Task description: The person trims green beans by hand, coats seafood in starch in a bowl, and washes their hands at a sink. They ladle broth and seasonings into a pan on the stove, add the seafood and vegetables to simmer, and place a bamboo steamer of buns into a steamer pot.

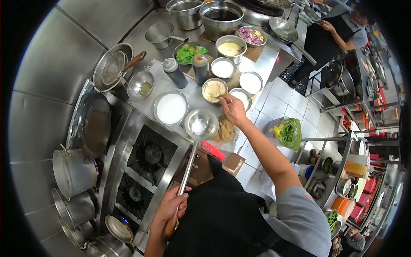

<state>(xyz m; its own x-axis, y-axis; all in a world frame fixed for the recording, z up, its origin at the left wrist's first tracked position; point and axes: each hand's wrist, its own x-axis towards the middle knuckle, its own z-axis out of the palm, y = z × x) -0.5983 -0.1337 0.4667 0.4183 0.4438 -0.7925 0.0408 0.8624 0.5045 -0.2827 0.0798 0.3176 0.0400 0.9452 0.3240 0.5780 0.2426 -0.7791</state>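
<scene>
My left hand (pixel 172 204) is wrapped round the long handle of a ladle (pixel 188 169). The ladle's wide round metal bowl holds a little white powder and hovers above the front of the counter. With pinched fingers, my right hand (pixel 234 112) grips a small metal spoon (pixel 230 101) at the edge of a bowl of beige powder (pixel 215 90); the spoon's tip is hidden. Close by are a bowl of white powder (pixel 241 99), a second white bowl (pixel 251 82) and a third (pixel 223 67). A larger bowl of white contents (pixel 171 108) stands left of the ladle.
Two squeeze bottles (pixel 174 73) stand behind the bowls. A red-handled tool (pixel 213 150) and a bag of tan food (pixel 224 129) lie near my body. Gas burners (pixel 153 150) and a wok (pixel 95 122) are at left. Another person (pixel 332 40) stands at upper right.
</scene>
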